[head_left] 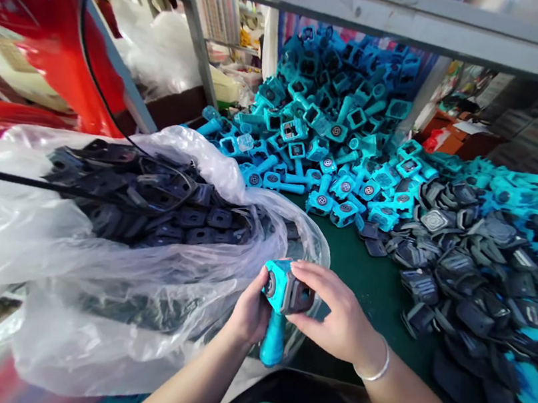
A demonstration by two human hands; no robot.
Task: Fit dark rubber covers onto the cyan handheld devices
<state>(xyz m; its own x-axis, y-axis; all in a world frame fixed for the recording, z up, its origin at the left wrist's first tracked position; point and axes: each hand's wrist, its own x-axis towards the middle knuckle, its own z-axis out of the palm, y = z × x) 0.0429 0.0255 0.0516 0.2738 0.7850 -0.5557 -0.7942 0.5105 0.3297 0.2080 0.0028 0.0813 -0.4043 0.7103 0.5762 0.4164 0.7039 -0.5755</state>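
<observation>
Scene is brightly lit | glare is caught on crumpled translucent plastic bag (110, 282) | edges are stretched, blurred

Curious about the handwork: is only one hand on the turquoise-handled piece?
No, the left hand supports the turquoise-handled piece while the right hand grips its black square plate.

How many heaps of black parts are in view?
2. One heap sits in the clear plastic bag, left of the left hand; the other heap lies on the green table, right of the right hand. Others may be hidden.
</observation>
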